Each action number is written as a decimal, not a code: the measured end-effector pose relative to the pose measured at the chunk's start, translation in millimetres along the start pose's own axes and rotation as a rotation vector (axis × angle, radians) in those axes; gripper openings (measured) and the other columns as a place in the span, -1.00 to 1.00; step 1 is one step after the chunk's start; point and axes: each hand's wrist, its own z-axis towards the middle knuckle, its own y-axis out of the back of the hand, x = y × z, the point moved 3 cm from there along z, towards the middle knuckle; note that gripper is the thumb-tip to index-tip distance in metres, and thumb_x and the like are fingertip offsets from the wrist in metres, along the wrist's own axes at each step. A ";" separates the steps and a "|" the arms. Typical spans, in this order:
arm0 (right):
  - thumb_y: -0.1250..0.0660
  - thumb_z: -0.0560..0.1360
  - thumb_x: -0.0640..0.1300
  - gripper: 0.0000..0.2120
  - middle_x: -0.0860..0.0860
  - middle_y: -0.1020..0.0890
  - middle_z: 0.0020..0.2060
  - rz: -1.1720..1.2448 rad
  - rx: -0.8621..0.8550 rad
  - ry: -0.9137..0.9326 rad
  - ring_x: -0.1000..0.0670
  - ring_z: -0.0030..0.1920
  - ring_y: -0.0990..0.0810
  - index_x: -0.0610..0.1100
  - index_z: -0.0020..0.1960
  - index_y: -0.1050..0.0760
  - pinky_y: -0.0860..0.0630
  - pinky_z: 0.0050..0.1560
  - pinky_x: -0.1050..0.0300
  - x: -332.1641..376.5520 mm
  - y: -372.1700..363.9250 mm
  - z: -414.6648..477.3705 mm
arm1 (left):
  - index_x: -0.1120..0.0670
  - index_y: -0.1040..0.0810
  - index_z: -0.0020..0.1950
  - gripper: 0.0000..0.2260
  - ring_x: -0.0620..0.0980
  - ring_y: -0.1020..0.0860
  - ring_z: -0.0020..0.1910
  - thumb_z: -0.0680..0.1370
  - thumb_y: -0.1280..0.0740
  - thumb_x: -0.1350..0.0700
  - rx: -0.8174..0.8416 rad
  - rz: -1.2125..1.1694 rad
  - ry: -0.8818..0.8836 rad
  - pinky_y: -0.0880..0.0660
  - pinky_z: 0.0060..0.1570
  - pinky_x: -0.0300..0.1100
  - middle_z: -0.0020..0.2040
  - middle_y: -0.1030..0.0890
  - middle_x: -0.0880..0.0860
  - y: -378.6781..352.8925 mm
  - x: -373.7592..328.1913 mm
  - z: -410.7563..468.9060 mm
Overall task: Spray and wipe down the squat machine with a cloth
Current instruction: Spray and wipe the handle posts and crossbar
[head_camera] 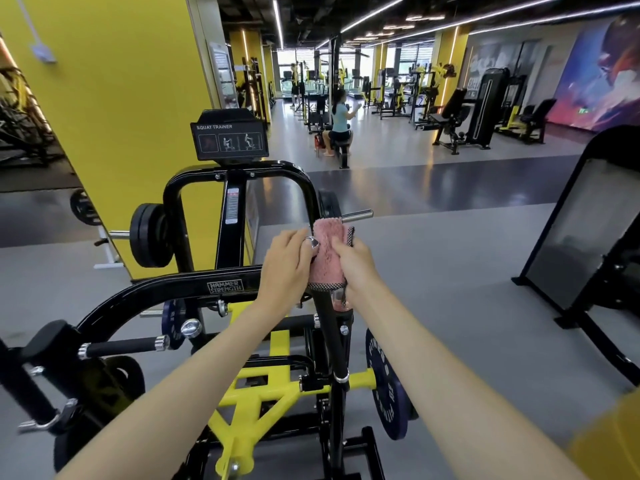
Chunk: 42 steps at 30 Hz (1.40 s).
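Yellow pillar (114,133): left of the left hand (287,268), farther off. Seated person (341,126) on a bench (343,148): beyond both hands, well apart. Black padded machine (588,237): right of the right hand (355,268), standing on the grey floor (450,254). Mural (602,71): far wall, upper right. Ceiling light strips (374,13): overhead.

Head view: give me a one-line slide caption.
Left hand and right hand grip a pink cloth wrapped round a black handle of the squat machine.
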 end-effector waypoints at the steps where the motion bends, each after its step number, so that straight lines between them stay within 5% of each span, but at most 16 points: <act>1: -0.39 0.44 0.01 -0.46 -0.16 -0.59 0.15 0.008 0.003 -0.004 -0.14 0.10 -0.61 -0.16 0.35 -0.40 -0.57 0.12 -0.15 0.6 -4.1 2.6 | 0.14 -0.49 0.27 -0.60 0.03 -0.44 0.16 0.62 -0.02 -0.03 0.018 -0.053 0.018 -0.40 0.16 -0.03 0.13 -0.53 0.08 -2.5 0.8 1.1; 2: -0.41 0.42 0.01 -0.51 -0.16 -0.61 0.11 0.003 0.004 0.010 -0.15 0.09 -0.62 -0.15 0.28 -0.46 -0.57 0.12 -0.17 -0.2 -7.4 6.5 | 0.13 -0.51 0.21 -0.57 0.02 -0.46 0.11 0.60 0.02 -0.07 0.005 -0.080 0.024 -0.42 0.12 0.00 0.07 -0.55 0.07 -4.6 1.4 1.7; 4: -0.33 0.52 -0.11 -0.93 -0.12 -0.66 -0.06 -0.087 -0.022 0.065 -0.15 0.02 -0.64 -0.06 -0.04 -0.58 -0.55 0.13 -0.18 -1.2 -8.3 8.1 | 0.08 -0.53 0.15 -0.57 -0.01 -0.48 0.02 0.59 0.04 -0.09 -0.050 -0.077 0.021 -0.45 0.03 0.04 -0.02 -0.57 0.02 -10.0 4.8 2.8; 9: -0.29 0.55 -0.06 -0.82 0.02 -0.69 -0.21 -0.259 -0.082 0.131 -0.07 -0.08 -0.66 0.04 -0.21 -0.58 -0.57 0.08 -0.17 -19.6 -0.4 16.5 | 0.11 -0.51 0.30 -0.52 -0.06 -0.50 0.09 0.60 0.03 -0.09 -0.119 -0.059 0.005 -0.44 0.05 -0.16 0.08 -0.59 0.00 -17.1 8.6 2.4; 13: -0.30 0.51 0.11 -0.75 -0.02 -0.68 -0.21 -0.404 -0.102 0.170 -0.10 -0.10 -0.65 -0.04 -0.16 -0.59 -0.59 0.00 -0.13 -36.7 4.4 26.4 | 0.18 -0.57 0.20 -0.56 -0.08 -0.48 -0.01 0.60 -0.02 -0.01 -0.231 -0.057 0.005 -0.41 -0.05 -0.20 -0.04 -0.61 0.05 -21.8 9.5 2.5; 18: -0.23 0.59 -0.19 -0.84 -0.09 -0.63 -0.10 -0.481 -0.087 0.197 -0.04 -0.05 -0.57 -0.17 -0.03 -0.59 -0.44 -0.22 0.34 -62.1 24.7 22.9 | 0.21 -0.61 0.10 -0.64 -0.07 -0.48 -0.10 0.59 -0.07 0.09 -0.345 -0.117 0.004 -0.43 -0.15 -0.14 -0.14 -0.60 0.08 -27.3 9.2 2.5; 23: -0.21 0.58 -0.21 -0.83 -0.17 -0.61 -0.13 -0.590 -0.112 0.135 -0.15 -0.07 -0.56 -0.28 -0.02 -0.53 -0.48 -0.09 -0.01 -91.4 40.5 23.3 | 0.24 -0.62 0.07 -0.66 0.02 -0.54 -0.10 0.59 -0.09 0.11 -0.401 -0.130 -0.034 -0.48 -0.13 -0.10 -0.13 -0.62 0.10 -31.8 15.5 5.9; 30: -0.17 0.61 -0.26 -0.81 -0.06 -0.55 -0.14 -0.632 -0.078 0.014 -0.02 -0.08 -0.50 -0.24 0.10 -0.54 -0.36 -0.29 0.33 -133.3 64.6 26.9 | 0.28 -0.63 0.02 -0.67 0.07 -0.56 -0.13 0.59 -0.12 0.14 -0.478 -0.096 -0.126 -0.49 -0.16 -0.10 -0.16 -0.62 0.14 -32.0 22.6 8.1; 42: -0.14 0.59 -0.29 -0.75 -0.18 -0.62 0.01 -0.841 -0.040 -0.198 -0.20 0.09 -0.57 -0.23 0.16 -0.55 -0.44 0.02 0.11 -200.1 95.5 44.4 | 0.30 -0.63 0.02 -0.67 0.02 -0.47 -0.18 0.58 -0.12 0.17 -0.501 -0.085 -0.168 -0.46 -0.25 -0.07 -0.22 -0.56 0.17 -33.3 26.1 8.2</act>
